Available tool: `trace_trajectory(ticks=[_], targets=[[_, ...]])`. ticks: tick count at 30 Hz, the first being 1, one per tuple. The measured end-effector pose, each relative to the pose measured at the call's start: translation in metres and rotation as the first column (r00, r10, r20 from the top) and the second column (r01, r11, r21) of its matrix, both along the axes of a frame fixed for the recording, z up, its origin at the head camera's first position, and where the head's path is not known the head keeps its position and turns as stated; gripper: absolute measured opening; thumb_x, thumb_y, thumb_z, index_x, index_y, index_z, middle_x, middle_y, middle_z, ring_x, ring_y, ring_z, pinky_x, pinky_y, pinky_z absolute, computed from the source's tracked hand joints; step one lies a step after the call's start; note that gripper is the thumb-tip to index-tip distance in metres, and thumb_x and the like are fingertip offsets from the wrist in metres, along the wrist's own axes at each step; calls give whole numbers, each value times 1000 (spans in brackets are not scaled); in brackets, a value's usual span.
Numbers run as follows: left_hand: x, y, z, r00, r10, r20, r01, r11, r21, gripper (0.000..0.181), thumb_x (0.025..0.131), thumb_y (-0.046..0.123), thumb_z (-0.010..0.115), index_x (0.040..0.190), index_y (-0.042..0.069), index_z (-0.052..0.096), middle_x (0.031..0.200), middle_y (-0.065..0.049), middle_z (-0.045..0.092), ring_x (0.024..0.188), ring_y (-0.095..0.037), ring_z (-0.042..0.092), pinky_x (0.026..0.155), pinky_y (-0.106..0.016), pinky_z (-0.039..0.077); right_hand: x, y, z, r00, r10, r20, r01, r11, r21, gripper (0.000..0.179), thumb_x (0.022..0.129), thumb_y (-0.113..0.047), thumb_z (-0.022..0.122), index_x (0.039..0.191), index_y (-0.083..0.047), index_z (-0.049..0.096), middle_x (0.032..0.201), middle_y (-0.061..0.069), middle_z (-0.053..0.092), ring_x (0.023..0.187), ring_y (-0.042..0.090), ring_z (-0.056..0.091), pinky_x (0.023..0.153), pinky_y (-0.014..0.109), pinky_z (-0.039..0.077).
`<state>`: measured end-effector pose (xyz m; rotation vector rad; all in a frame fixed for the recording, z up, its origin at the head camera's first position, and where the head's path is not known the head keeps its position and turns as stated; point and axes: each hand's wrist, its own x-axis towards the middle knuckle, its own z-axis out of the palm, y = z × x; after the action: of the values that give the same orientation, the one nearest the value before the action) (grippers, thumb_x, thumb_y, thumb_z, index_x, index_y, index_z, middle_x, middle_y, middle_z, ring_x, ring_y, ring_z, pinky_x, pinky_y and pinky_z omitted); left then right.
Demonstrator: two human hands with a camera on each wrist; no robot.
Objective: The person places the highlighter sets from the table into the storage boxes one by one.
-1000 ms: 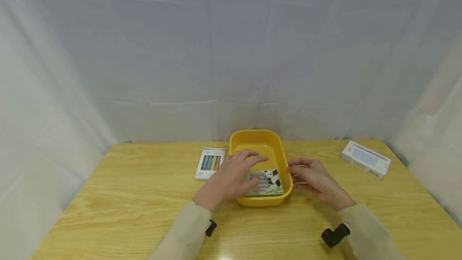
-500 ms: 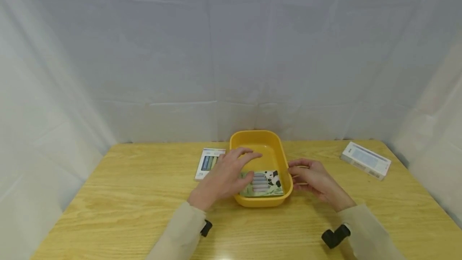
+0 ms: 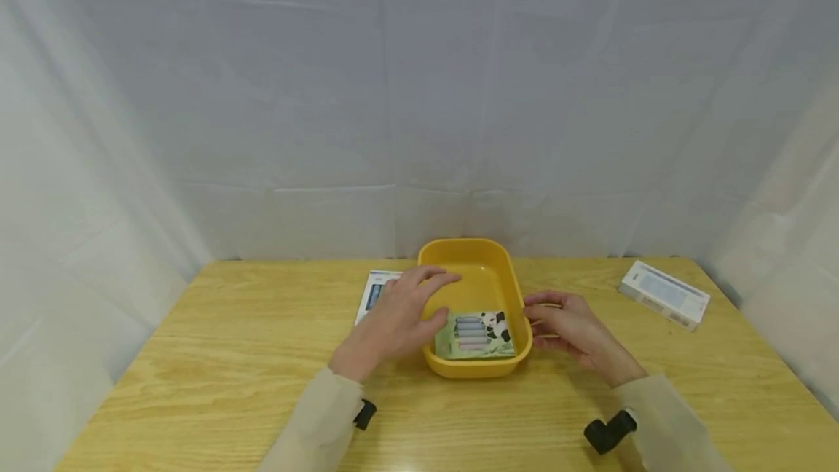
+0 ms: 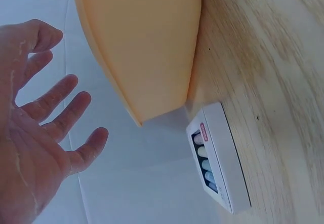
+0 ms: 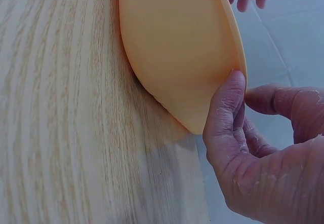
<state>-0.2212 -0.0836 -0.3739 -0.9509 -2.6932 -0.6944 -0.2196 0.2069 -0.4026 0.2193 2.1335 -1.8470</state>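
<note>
A yellow plastic bin (image 3: 472, 368) stands on the table, with a green panda-print box of pastel sticks (image 3: 475, 335) lying flat at its near end. My right hand (image 3: 573, 330) is at the bin's right side; in the right wrist view its thumb and a finger pinch the rim. Over the bin's left rim hovers my left hand (image 3: 396, 315), fingers spread and relaxed, holding nothing. The left wrist view shows that hand apart from the bin wall. Left of the bin lies a white windowed box of coloured sticks (image 4: 217, 158), partly hidden by my left hand in the head view.
Another white box (image 3: 665, 295) lies at an angle on the far right of the wooden table (image 3: 229, 363). A pale cloth (image 3: 432, 93) hangs behind the table's back edge and along both sides.
My left hand has drawn left from above the panda box, uncovering it and covering more of the white windowed box. My right hand and the bin have stayed put.
</note>
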Motion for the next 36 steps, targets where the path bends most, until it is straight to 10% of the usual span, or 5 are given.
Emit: trace_trajectory(ticks=[36], targets=[[-15, -48, -11, 992, 124, 1, -124, 989, 81, 48, 97, 24, 66, 145, 20, 57, 145, -6, 57, 133, -32, 56, 104, -61, 46, 1, -2, 2, 1000, -2, 3, 2, 1000, 19, 45, 100, -21, 65, 137, 3, 54, 113, 10, 71, 85, 16, 69, 73, 28, 62]])
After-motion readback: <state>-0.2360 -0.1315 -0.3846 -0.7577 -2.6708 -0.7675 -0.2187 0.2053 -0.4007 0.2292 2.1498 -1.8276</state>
